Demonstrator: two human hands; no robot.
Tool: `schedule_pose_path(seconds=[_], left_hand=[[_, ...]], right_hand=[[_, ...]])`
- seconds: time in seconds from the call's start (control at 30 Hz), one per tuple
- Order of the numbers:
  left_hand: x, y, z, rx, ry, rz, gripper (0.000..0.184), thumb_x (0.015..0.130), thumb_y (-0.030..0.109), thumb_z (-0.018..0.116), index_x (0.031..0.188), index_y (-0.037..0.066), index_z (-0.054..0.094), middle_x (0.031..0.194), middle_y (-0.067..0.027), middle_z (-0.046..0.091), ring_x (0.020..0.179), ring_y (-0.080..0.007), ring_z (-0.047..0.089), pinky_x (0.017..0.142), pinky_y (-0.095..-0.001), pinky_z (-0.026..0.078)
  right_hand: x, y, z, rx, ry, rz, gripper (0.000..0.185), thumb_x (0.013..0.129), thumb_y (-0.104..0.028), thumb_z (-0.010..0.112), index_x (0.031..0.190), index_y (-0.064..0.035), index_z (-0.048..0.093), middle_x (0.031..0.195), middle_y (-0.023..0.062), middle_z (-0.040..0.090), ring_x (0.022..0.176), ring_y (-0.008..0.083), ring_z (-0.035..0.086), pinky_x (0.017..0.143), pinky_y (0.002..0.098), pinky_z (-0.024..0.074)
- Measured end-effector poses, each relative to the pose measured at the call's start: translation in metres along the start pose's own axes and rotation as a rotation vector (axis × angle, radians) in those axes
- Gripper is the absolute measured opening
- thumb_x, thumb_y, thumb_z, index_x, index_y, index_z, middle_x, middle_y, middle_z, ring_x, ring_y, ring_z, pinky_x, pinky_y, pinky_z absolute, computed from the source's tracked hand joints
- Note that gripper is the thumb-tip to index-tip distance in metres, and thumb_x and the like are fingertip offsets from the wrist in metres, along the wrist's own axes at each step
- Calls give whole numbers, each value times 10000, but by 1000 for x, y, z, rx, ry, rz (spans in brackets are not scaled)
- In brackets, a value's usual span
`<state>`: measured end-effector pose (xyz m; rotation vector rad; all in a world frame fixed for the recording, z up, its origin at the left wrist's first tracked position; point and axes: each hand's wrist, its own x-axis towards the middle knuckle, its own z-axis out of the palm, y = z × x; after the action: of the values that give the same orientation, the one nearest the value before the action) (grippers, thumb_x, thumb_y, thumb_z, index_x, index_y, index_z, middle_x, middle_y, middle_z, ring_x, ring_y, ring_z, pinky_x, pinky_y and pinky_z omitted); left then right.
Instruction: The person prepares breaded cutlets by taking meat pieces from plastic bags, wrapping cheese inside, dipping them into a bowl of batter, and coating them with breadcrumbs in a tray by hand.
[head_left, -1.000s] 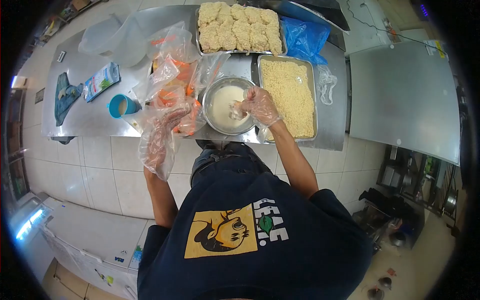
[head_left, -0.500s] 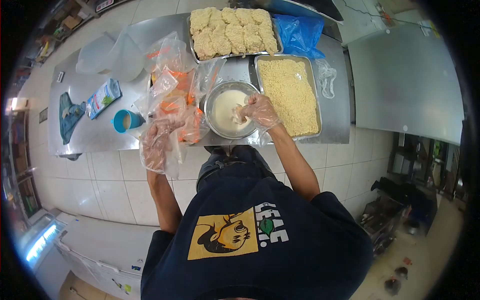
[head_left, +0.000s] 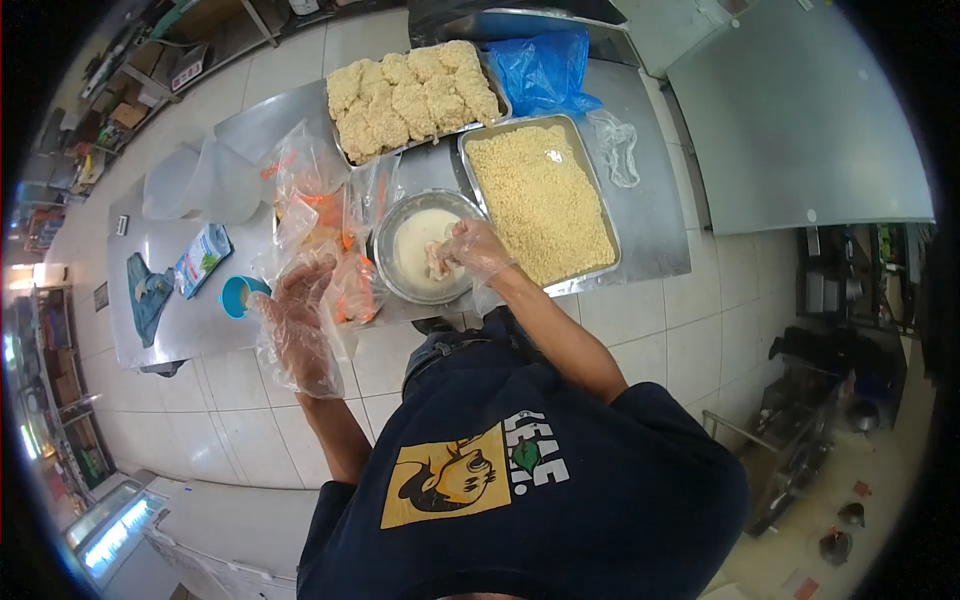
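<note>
2 hands are sheathed in thin, crinkled clear plastic gloves over a smooth metal table [head_left: 645,225]. A pale, wet-looking piece of food [head_left: 437,263] is pinched in the curled fingers of the right hand [head_left: 474,250] inside the rim of a round metal bowl [head_left: 410,286]; whether the liquid is touched cannot be told. The left hand [head_left: 303,318] is held open and empty, its fingers loosely extended, beside a turquoise cup [head_left: 234,298] and a heap of crumpled clear bags [head_left: 318,215], where contact cannot be made out.

The bowl is partly filled with smooth white liquid [head_left: 413,236]. Just to its right, a rectangular metal tray [head_left: 598,192] is spread with coarse, pale-yellow crumbs [head_left: 535,200]. A 2nd tray [head_left: 503,98], beyond the bowl, is packed with lumpy, crumb-coated pieces [head_left: 415,100], and a wrinkled blue plastic bag [head_left: 540,72] is set near its right end.

Orange print is borne by the clear bags. The blue-and-white packet [head_left: 203,260] is marked with lettering too small to be read. The dark T-shirt [head_left: 600,500] is printed with a yellow panel, a green leaf and white capitals, distorted by folds.
</note>
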<state>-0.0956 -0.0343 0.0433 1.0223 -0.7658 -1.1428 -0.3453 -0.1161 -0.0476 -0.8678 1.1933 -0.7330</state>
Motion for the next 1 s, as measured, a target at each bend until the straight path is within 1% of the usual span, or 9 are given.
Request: schedule_pose_path(seconds=[0.13, 0.2, 0.37, 0.43, 0.57, 0.63, 0.73, 0.8, 1.0], left_hand=[[-11, 3, 42, 49, 25, -7, 681, 987, 562, 246, 1129, -23, 564, 1100, -172, 618, 1119, -309, 572, 1033, -441, 395], [-13, -2, 62, 70, 29, 14, 669, 991, 553, 250, 1133, -21, 564, 1102, -173, 619, 1117, -304, 574, 1031, -440, 394], [-5, -42, 111, 22, -111, 42, 599, 995, 493, 316, 1160, -32, 550, 1119, -189, 617, 1118, -310, 574, 1024, -446, 391], [0, -54, 144, 62, -169, 51, 589, 985, 484, 344, 1168, -38, 546, 1128, -191, 615, 1122, -313, 572, 1021, -444, 392], [38, -112, 181, 117, -468, -121, 522, 962, 397, 431, 1206, -52, 536, 1202, -178, 597, 1164, -275, 555, 1029, -380, 396], [74, -198, 185, 308, -664, 12, 546, 948, 420, 488, 1314, 15, 493, 1259, -141, 591, 1146, -287, 574, 984, -379, 428], [117, -290, 216, 709, -629, -5, 565, 947, 462, 452, 1367, 84, 465, 1257, -148, 597, 1159, -307, 560, 983, -372, 428], [135, -338, 225, 1570, -695, 80, 601, 936, 526, 412, 1381, 124, 459, 1232, -175, 599, 1166, -320, 547, 985, -368, 429], [152, -365, 242, 1204, -666, -546, 598, 951, 552, 377, 1357, 127, 490, 1323, -124, 558, 1195, -305, 528, 1004, -345, 396]], right_hand=[[-14, -19, -35, -136, 114, 18, 282, 707, 6, 728, 836, -43, 482, 680, 30, 555, 580, 133, 551, 518, 245, 424], [-18, -4, -80, 197, 87, -115, 258, 715, 3, 722, 854, -39, 509, 699, 11, 545, 586, 136, 541, 528, 263, 439], [-43, 37, -210, 291, 284, 20, 263, 743, -38, 731, 916, -13, 536, 823, 76, 600, 708, 159, 586, 590, 290, 472], [-47, 77, -261, -646, 378, -113, 259, 776, -168, 724, 905, 9, 586, 809, 95, 620, 734, 210, 604, 660, 342, 485], [-51, 43, -283, -710, 372, -52, 343, 848, -270, 647, 935, 55, 582, 855, 159, 636, 801, 303, 624, 732, 397, 495], [-30, 46, -286, -907, 430, -289, 362, 850, -309, 669, 991, 15, 593, 875, 189, 658, 825, 357, 634, 732, 394, 492], [13, 77, -282, -865, 532, -79, 517, 882, -430, 605, 1103, 37, 580, 1051, 279, 629, 967, 458, 587, 835, 415, 471], [41, 83, -276, -827, 585, -61, 578, 890, -475, 576, 1156, 38, 561, 1143, 273, 597, 1047, 441, 565, 883, 416, 456], [110, 53, -270, -54, 429, 372, 747, 912, -595, 470, 1329, 25, 458, 1333, 221, 499, 1225, 351, 487, 1025, 404, 383]])
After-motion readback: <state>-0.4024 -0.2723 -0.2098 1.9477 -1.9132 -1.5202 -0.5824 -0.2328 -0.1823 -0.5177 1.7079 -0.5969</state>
